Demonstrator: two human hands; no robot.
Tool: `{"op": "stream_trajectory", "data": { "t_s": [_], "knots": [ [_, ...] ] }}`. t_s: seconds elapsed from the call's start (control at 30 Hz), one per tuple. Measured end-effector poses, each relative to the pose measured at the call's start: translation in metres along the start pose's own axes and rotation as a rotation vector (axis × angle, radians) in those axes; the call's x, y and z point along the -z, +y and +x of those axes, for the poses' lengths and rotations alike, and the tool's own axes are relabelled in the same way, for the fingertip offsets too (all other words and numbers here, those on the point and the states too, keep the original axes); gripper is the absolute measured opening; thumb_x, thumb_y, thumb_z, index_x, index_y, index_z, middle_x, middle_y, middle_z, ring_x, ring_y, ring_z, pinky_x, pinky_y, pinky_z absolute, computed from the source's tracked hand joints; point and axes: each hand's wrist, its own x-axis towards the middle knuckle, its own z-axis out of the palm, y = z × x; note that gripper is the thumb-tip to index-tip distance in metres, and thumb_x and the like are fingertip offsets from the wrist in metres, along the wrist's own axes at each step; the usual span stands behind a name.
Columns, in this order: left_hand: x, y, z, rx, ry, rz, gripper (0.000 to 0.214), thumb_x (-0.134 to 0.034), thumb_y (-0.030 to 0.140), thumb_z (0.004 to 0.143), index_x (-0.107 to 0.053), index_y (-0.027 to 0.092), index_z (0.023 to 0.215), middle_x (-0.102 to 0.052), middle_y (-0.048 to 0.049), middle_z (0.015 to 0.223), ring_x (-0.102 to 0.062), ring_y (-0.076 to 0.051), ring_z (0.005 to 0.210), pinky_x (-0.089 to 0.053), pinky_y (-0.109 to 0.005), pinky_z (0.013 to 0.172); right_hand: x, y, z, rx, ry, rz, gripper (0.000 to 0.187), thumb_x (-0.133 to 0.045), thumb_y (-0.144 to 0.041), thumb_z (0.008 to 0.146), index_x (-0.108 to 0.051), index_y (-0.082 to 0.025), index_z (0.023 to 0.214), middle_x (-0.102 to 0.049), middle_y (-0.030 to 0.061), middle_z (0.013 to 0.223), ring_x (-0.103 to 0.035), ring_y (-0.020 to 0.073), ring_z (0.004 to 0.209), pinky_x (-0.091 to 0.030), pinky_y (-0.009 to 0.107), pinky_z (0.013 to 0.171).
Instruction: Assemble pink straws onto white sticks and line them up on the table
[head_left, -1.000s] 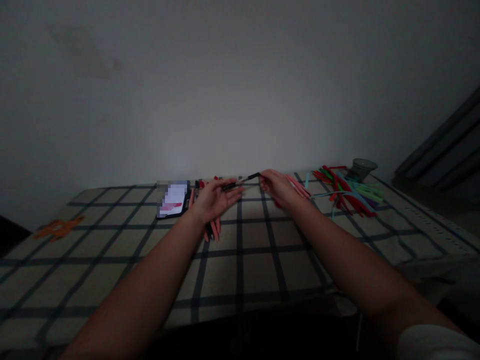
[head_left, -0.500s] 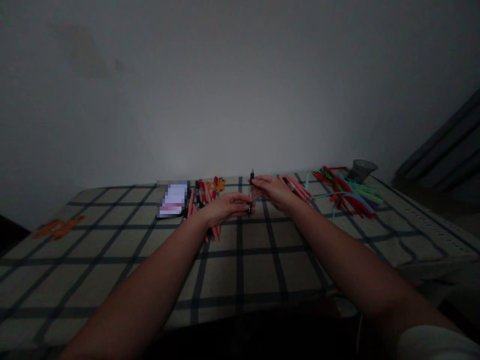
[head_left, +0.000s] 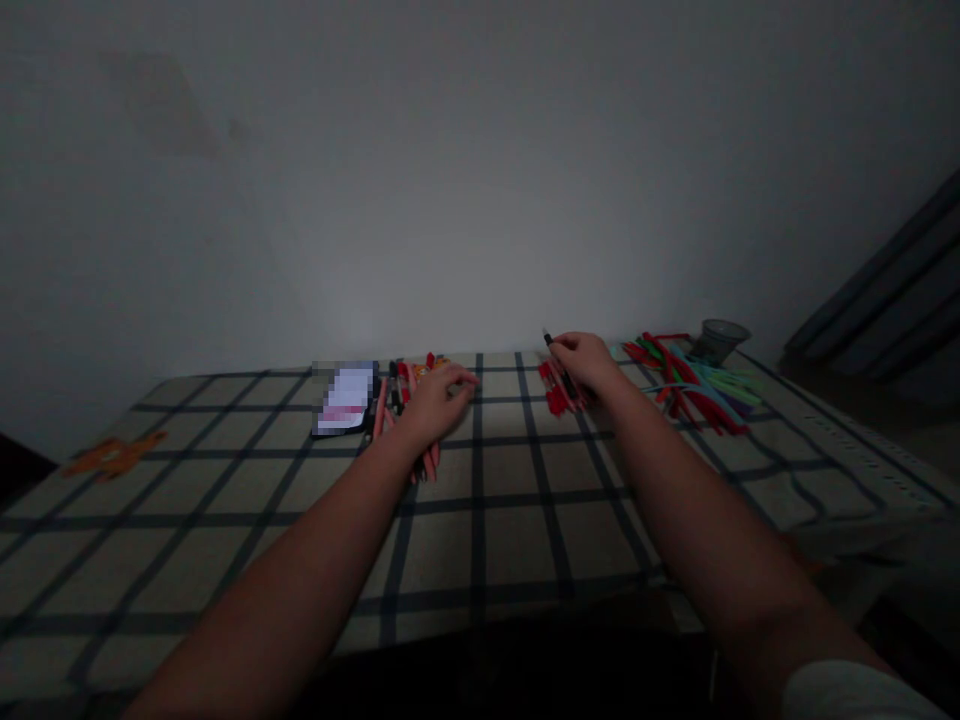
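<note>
My right hand (head_left: 586,362) is closed around a thin dark pen (head_left: 556,356) whose tip points up and to the left, above a small bunch of red pens (head_left: 556,394) on the checked tablecloth (head_left: 480,500). My left hand (head_left: 437,402) hovers palm down with loosely bent fingers over a pile of pink, red and black pens (head_left: 405,400). Nothing shows in the left hand.
A phone with a lit screen (head_left: 345,398) lies left of the pen pile. A heap of red, green and blue strips (head_left: 690,380) and a small cup (head_left: 718,338) sit at the far right. An orange paper shape (head_left: 112,454) lies at the left edge. A wall stands behind the table.
Both hands held the dark pen between them at first. The left hand let go and moved left over the pen pile; the right hand carried the pen to the right.
</note>
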Motion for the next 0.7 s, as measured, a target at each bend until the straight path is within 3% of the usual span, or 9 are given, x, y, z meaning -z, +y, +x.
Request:
{"op": "stream_trajectory", "data": {
  "t_s": [0.13, 0.27, 0.5, 0.7],
  "knots": [
    [0.006, 0.003, -0.001, -0.102, 0.047, 0.204, 0.012, -0.069, 0.014, 0.071, -0.073, 0.022, 0.078, -0.064, -0.0063, 0.094, -0.053, -0.024, 0.103, -0.034, -0.038, 0.102, 0.002, 0.010, 0.004, -0.041, 0.004, -0.173, 0.029, -0.053, -0.027, 0.079, -0.074, -0.012, 0.091, -0.072, 0.0107, 0.080, -0.063, 0.0188, 0.071, -0.043, 0.027, 0.065],
    [0.012, -0.002, 0.001, -0.119, 0.029, 0.550, 0.015, -0.058, 0.021, 0.081, -0.071, 0.020, 0.087, -0.066, -0.0081, 0.101, -0.054, -0.025, 0.109, -0.034, -0.043, 0.105, 0.001, 0.016, 0.005, -0.101, -0.057, -0.256, 0.029, -0.054, -0.027, 0.079, -0.075, -0.013, 0.092, -0.073, 0.0104, 0.081, -0.064, 0.0174, 0.069, -0.041, 0.025, 0.060],
    [0.019, -0.005, 0.004, -0.032, 0.106, 0.811, 0.021, -0.054, 0.026, 0.084, -0.071, 0.019, 0.093, -0.067, -0.0085, 0.101, -0.058, -0.024, 0.102, -0.044, -0.038, 0.094, 0.000, 0.019, 0.003, -0.103, -0.077, -0.420, 0.034, -0.055, -0.038, 0.082, -0.074, -0.016, 0.099, -0.073, 0.0118, 0.089, -0.066, 0.0173, 0.072, -0.041, 0.024, 0.059],
    [0.028, -0.004, 0.004, 0.135, 0.141, 0.969, 0.034, -0.055, 0.039, 0.083, -0.069, 0.019, 0.106, -0.064, -0.0117, 0.101, -0.060, -0.027, 0.095, -0.047, -0.039, 0.085, -0.001, 0.012, -0.001, -0.120, -0.086, -0.530, 0.037, -0.057, -0.044, 0.082, -0.074, -0.018, 0.101, -0.072, 0.0137, 0.097, -0.067, 0.0215, 0.081, -0.044, 0.028, 0.065]
  ]
}}
